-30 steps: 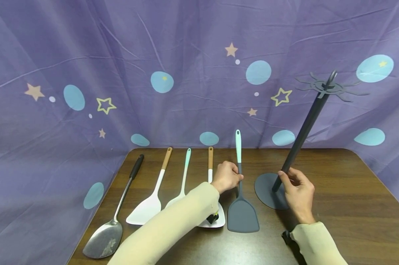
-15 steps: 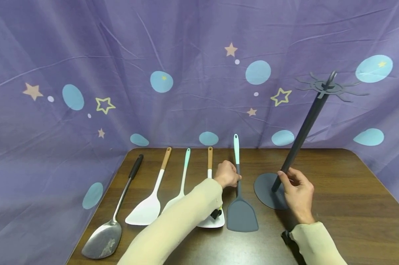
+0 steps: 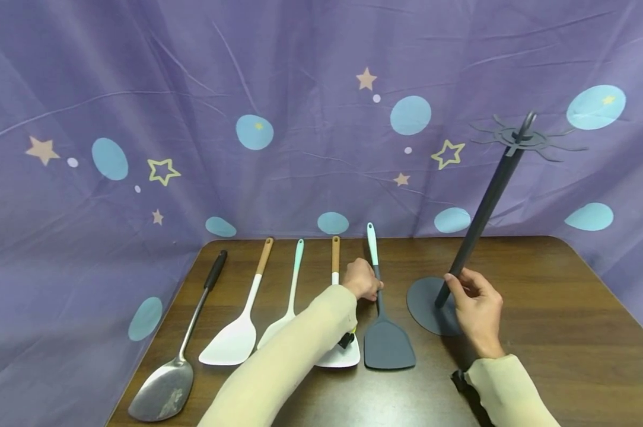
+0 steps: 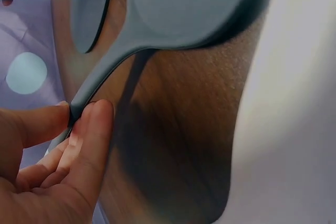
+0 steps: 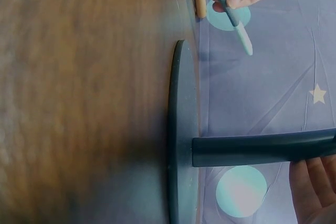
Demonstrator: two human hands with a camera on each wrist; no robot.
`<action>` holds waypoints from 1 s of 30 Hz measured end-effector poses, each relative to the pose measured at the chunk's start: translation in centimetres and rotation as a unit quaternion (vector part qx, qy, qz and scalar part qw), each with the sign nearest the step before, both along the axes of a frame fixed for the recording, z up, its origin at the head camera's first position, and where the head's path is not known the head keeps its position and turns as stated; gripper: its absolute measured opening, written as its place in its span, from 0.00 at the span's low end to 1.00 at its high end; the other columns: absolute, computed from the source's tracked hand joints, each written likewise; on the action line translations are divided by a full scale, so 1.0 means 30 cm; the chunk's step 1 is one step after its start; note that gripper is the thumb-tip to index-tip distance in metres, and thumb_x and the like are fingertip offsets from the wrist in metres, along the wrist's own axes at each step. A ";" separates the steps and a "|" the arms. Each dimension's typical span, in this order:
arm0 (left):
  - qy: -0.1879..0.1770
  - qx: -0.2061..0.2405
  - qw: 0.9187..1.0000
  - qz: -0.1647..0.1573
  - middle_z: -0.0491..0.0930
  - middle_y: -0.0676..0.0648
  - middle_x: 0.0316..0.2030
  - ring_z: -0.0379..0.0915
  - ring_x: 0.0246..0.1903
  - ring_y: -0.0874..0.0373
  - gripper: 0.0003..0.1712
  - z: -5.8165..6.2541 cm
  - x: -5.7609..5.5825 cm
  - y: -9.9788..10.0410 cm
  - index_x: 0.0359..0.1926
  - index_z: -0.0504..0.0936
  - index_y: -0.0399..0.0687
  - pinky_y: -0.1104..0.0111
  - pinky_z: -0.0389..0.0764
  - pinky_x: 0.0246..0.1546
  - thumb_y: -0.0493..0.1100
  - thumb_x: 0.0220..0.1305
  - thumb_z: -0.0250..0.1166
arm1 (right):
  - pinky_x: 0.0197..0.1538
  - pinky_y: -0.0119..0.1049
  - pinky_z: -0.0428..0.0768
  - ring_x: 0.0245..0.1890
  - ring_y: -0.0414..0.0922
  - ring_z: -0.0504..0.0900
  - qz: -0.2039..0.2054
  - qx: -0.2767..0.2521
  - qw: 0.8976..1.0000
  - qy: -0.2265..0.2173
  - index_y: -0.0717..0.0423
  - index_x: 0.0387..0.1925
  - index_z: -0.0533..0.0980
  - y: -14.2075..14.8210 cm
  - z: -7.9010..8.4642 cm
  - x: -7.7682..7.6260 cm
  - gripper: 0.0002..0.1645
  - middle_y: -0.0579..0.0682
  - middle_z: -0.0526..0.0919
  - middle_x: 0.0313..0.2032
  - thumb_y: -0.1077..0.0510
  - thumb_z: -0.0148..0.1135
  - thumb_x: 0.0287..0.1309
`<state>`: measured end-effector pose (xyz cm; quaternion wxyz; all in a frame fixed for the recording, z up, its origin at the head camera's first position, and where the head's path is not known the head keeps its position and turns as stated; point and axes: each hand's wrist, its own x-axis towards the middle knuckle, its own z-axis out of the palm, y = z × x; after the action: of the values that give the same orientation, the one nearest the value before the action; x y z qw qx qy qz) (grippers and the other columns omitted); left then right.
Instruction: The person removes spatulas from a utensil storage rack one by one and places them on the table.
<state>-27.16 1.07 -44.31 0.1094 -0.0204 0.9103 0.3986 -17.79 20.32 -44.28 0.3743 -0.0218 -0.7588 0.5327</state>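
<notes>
In the head view my left hand pinches the dark shaft of a grey spatula whose handle end is mint green. Thumb and fingertips meet round that shaft in the left wrist view, and the spatula's neck casts a shadow on the wood. My right hand holds the lower post of a dark utensil stand. This stand has a round base on the table and a ring of hooks on top. The right wrist view shows fingers against the post.
Left of the grey spatula lie a white spatula with a wooden handle, a mint-handled white one, another wooden-handled white one and a steel spatula with a black handle. A purple curtain hangs behind the wooden table.
The grey spatula's mint handle end has swung left and come lower in the head view, the left hand shifting slightly with it. The right hand keeps its hold on the stand.
</notes>
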 end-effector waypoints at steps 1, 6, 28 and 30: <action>-0.004 0.005 1.000 0.002 0.77 0.45 0.17 0.77 0.11 0.59 0.12 -0.002 -0.002 0.000 0.20 0.76 0.39 0.75 0.77 0.12 0.33 0.50 0.73 | 0.36 0.18 0.77 0.27 0.33 0.80 0.001 0.000 1.000 -0.001 0.69 0.37 0.81 0.001 0.000 0.000 0.09 0.62 0.84 0.30 0.67 0.67 0.53; -0.003 -0.009 1.000 -0.004 0.77 0.45 0.17 0.79 0.13 0.58 0.11 -0.008 -0.007 0.000 0.21 0.76 0.38 0.75 0.78 0.13 0.33 0.51 0.72 | 0.35 0.18 0.77 0.27 0.33 0.80 0.000 -0.001 1.000 -0.007 0.68 0.37 0.81 0.001 -0.002 0.000 0.09 0.62 0.83 0.31 0.67 0.67 0.53; 0.005 -0.101 0.995 -0.020 0.76 0.49 0.11 0.76 0.10 0.61 0.14 -0.030 -0.026 0.002 0.15 0.77 0.40 0.74 0.78 0.13 0.35 0.51 0.72 | 0.35 0.19 0.77 0.28 0.34 0.80 -0.002 -0.004 1.000 -0.012 0.67 0.37 0.81 0.001 0.005 0.002 0.09 0.62 0.83 0.31 0.66 0.68 0.54; 0.004 -0.107 0.994 -0.023 0.75 0.50 0.09 0.77 0.10 0.60 0.13 -0.034 -0.025 0.003 0.15 0.77 0.40 0.74 0.77 0.13 0.33 0.51 0.69 | 0.35 0.19 0.77 0.28 0.34 0.80 -0.004 -0.002 1.000 -0.014 0.67 0.37 0.81 0.000 0.005 0.004 0.09 0.62 0.83 0.31 0.66 0.68 0.54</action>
<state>-27.91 1.17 -45.32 0.1118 -0.0094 0.9485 0.2964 -17.68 20.32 -44.12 0.3654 -0.0332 -0.7629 0.5323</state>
